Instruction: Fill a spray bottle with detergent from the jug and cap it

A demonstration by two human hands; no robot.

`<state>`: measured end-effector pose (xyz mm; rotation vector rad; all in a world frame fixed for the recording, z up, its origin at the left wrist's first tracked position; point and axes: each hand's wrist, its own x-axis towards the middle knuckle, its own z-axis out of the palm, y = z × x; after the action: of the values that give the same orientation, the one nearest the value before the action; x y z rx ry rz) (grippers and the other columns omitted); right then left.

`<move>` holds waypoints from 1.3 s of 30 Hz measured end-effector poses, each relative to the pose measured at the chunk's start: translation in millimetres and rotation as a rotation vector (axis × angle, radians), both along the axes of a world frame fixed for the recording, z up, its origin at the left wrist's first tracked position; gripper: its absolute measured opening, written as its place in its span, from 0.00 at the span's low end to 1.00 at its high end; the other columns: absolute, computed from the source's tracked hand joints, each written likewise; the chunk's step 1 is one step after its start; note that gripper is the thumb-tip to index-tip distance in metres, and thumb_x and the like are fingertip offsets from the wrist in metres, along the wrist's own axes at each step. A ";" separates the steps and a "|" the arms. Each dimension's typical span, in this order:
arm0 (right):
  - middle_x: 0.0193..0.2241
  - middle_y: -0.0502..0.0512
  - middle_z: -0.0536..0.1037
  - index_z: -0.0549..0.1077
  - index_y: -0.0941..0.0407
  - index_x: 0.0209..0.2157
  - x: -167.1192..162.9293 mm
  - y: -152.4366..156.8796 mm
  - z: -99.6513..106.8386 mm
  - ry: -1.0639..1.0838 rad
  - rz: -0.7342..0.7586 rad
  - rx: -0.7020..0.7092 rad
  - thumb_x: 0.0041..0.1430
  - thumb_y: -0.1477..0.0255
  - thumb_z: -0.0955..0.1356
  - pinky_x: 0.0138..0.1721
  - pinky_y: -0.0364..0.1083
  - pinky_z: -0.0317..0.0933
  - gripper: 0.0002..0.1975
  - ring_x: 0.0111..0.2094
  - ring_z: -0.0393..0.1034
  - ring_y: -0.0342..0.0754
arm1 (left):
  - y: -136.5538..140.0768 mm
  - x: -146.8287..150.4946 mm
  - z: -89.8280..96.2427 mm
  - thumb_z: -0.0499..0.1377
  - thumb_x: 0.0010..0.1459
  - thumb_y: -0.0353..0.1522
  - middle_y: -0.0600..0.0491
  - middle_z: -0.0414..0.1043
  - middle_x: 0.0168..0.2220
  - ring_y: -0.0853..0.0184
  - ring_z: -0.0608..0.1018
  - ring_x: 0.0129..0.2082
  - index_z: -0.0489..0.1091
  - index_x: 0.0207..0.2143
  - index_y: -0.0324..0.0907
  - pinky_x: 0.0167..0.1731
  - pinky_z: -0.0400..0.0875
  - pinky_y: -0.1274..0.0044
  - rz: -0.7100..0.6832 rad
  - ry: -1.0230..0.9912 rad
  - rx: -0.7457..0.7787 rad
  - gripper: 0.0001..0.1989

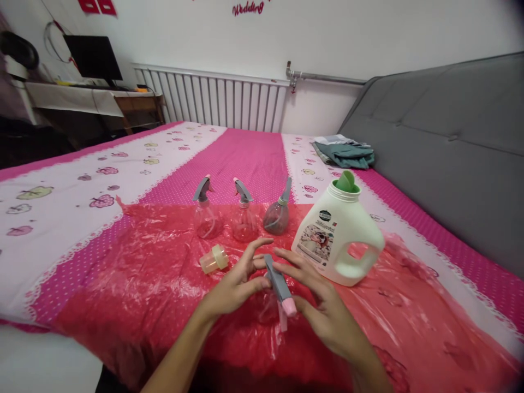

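A clear spray bottle point(268, 305) with a grey head point(278, 281) and pink nozzle stands between my two hands, its nozzle pointing toward me. My left hand point(239, 281) is at its left side, fingers stretched out and apart, the thumb tip at the grey head. On the other side my right hand point(321, 297) is spread, its fingertips close to the head; whether they touch it I cannot tell. Part of the bottle's body is hidden by the hands. Behind my left hand lies a small yellowish transparent cup point(214, 260) on its side.
Three more spray bottles point(244, 222) stand in a row farther back. A large white detergent jug point(341, 234) with a green spout is at the right. Red plastic sheeting point(155, 273) covers the bed's front. Folded clothes point(346, 152) lie by the grey headboard point(446, 120).
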<state>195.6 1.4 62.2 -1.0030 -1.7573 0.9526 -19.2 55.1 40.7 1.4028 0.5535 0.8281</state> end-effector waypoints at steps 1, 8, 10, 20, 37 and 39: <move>0.67 0.47 0.72 0.75 0.35 0.62 -1.5 2.7 5.9 -0.007 0.019 0.014 0.70 0.71 0.67 0.73 0.64 0.48 0.23 0.72 0.58 0.54 | -0.2 -0.1 -0.5 0.65 0.67 0.46 0.44 0.78 0.56 0.56 0.83 0.51 0.51 0.74 0.49 0.53 0.77 0.65 0.017 0.011 0.008 0.40; 0.45 0.51 0.82 0.81 0.46 0.43 -23.3 14.7 6.9 0.003 -0.144 0.173 0.59 0.79 0.70 0.54 0.50 0.70 0.15 0.51 0.77 0.52 | -12.3 -7.8 -12.4 0.61 0.69 0.47 0.42 0.74 0.64 0.49 0.75 0.65 0.66 0.66 0.47 0.65 0.70 0.59 0.246 0.159 0.155 0.28; 0.40 0.50 0.81 0.79 0.49 0.39 -29.3 14.2 3.5 0.003 -0.232 0.187 0.57 0.78 0.71 0.46 0.47 0.70 0.11 0.44 0.78 0.51 | -19.9 -10.9 -25.5 0.60 0.69 0.49 0.41 0.75 0.63 0.48 0.76 0.64 0.69 0.63 0.45 0.64 0.70 0.59 0.359 0.174 0.171 0.27; 0.33 0.50 0.76 0.72 0.50 0.33 -58.3 7.4 3.2 -0.021 -0.585 0.084 0.56 0.66 0.74 0.38 0.49 0.63 0.08 0.35 0.73 0.52 | -43.1 -15.1 -66.7 0.74 0.55 0.41 0.42 0.68 0.69 0.43 0.69 0.70 0.66 0.69 0.48 0.70 0.59 0.49 0.404 0.411 0.261 0.41; 0.44 0.59 0.80 0.82 0.52 0.38 -46.3 3.4 -13.4 0.061 -0.490 -0.182 0.53 0.62 0.71 0.52 0.56 0.64 0.13 0.48 0.74 0.60 | -39.8 -8.9 -56.7 0.74 0.57 0.39 0.40 0.68 0.69 0.43 0.67 0.69 0.63 0.69 0.46 0.69 0.59 0.47 0.415 0.521 0.358 0.41; 0.41 0.58 0.79 0.81 0.53 0.36 -53.3 8.7 -16.1 0.069 -0.544 -0.183 0.50 0.61 0.72 0.50 0.56 0.64 0.13 0.45 0.74 0.60 | -38.9 -8.3 -58.4 0.74 0.57 0.39 0.39 0.67 0.69 0.43 0.67 0.69 0.63 0.69 0.45 0.69 0.60 0.47 0.416 0.521 0.358 0.41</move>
<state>142.3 10.2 46.2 -1.4511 -1.2519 0.7887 -27.5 16.2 -17.7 1.8844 1.1693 0.9197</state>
